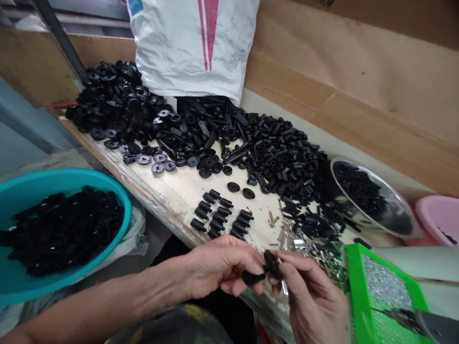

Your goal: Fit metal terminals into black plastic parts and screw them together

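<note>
Just over the table's near edge, my left hand [224, 263] is closed around a black cylindrical plastic piece [253, 277]. My right hand [311, 296] pinches a black round plastic disc [273, 265], which meets the end of that piece. A thin shiny metal strip [284, 285] sticks out below the right fingers; where it is fastened is hidden. Beyond my hands, short black cylinders [217, 220] lie in rows on the table. Loose silvery metal strips [311, 251] are heaped past my right hand.
Black discs [118, 95], levers [201, 124] and sleeves [283, 148] are piled under a white sack [193, 48]. A teal basin [124, 224] of black parts stands left. At right are a steel bowl [401, 220], pink basin [435, 210], green tray [353, 272] and power screwdriver [430, 325].
</note>
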`<state>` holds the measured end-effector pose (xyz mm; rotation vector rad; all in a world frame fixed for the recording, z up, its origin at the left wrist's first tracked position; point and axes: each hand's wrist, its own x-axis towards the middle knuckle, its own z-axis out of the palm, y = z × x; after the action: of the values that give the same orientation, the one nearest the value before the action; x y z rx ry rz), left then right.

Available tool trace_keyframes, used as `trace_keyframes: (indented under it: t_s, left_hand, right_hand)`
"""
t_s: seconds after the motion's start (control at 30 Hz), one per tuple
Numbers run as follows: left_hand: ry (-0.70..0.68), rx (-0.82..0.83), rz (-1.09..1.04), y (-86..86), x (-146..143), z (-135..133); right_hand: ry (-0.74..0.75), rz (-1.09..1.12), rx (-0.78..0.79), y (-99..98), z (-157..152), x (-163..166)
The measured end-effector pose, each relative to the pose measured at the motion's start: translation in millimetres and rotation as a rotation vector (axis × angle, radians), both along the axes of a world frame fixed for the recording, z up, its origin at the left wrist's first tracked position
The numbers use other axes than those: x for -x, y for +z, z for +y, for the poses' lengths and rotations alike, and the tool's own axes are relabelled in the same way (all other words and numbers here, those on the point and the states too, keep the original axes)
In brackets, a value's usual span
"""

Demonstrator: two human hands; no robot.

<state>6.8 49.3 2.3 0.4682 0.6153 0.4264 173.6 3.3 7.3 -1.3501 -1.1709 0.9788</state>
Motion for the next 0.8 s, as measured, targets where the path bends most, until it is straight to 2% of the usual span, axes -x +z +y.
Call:
trace_keyframes:
  t_s: [0.2,0.47,0.8]
  left_hand:
    - [-0.001,-0.008,0.025,-1.5,0.7,0.0]
    - [0.007,-0.051,0.073,3.1,-1.4,1.6]
    - [-0.044,-0.083,0.087,1.1,-1.7,-0.1]
  right_hand:
    - [0.023,-0.039,0.007,-1.8,-1.5,-4.8]
    - [0.126,0.061,0.013,-4.4,-1.5,-14.8]
    - [0.305,-0.148,-0.086,-0.3,2.9,-24.4]
